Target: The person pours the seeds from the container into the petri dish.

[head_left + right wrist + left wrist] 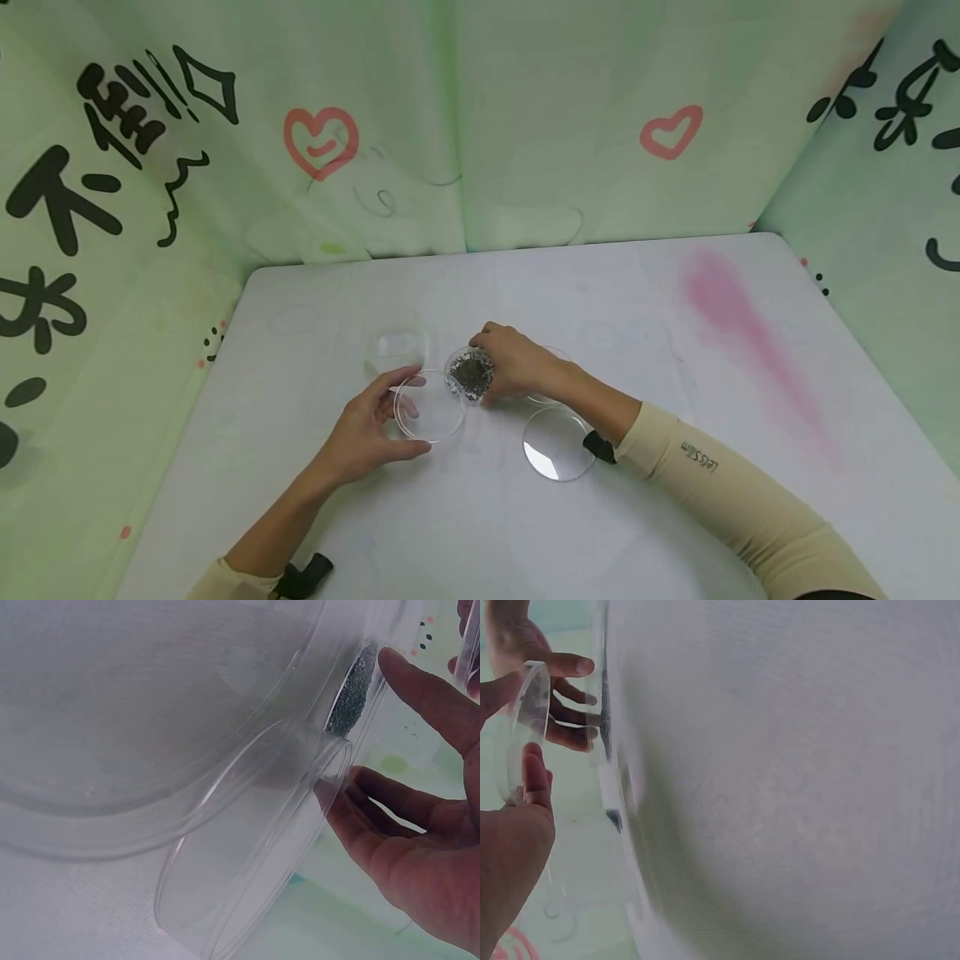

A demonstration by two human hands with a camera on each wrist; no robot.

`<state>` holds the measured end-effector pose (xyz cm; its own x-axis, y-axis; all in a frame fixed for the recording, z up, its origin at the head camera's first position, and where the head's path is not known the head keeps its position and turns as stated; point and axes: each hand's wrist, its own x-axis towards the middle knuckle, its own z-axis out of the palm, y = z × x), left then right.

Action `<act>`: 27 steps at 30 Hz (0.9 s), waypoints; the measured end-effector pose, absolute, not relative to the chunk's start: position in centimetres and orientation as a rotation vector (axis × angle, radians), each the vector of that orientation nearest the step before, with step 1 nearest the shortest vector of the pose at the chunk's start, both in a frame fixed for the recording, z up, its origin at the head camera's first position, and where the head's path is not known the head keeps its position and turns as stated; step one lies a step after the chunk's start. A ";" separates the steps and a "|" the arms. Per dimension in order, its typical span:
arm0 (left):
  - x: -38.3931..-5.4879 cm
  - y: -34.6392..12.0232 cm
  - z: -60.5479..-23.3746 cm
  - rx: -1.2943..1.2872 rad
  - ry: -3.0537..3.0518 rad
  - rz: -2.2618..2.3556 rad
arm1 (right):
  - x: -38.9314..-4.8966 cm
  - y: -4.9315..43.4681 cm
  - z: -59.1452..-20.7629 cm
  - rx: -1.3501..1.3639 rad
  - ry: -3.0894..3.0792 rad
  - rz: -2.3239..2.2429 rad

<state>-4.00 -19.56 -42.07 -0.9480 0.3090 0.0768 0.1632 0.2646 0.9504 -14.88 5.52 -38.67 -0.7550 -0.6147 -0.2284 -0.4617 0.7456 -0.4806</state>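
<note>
My left hand (363,433) holds a clear round petri dish piece (435,407) by its edge, tilted and raised above the table, thumb on the near side and fingers on the far side. Just beyond it, a clear petri dish (451,385) contains dark grey granules (472,373). My right hand (517,358) grips this dish at its rim from the right, covering part of it. In the right wrist view the thumb (420,686) lies by the granules, with the other fingers across the rim.
A clear dish (551,467) lies near my right wrist, its surface reflecting light. Another clear dish (561,353) is partly hidden behind the right hand. A transparent container (397,342) stands behind my left hand. Green printed curtains (525,167) border the white table (375,533).
</note>
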 end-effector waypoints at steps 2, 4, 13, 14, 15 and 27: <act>-4.1 -19.7 -42.2 0.449 2.324 1.831 | -14.9 5.5 -38.7 -0.825 2.572 -0.568; -4.1 -19.8 -42.2 0.458 2.256 1.882 | -14.9 5.5 -38.7 -0.824 2.571 -0.570; -4.2 -19.9 -42.2 0.577 2.144 1.999 | -14.9 5.6 -38.7 -0.822 2.572 -0.573; -4.2 -19.9 -42.1 0.574 2.151 1.999 | -14.9 5.6 -38.7 -0.822 2.573 -0.573; -4.1 -19.8 -42.1 0.572 2.161 1.997 | -14.9 5.6 -38.7 -0.824 2.574 -0.571; -5.1 -19.3 -42.7 0.547 2.379 1.872 | -14.9 5.8 -38.9 -0.844 2.571 -0.594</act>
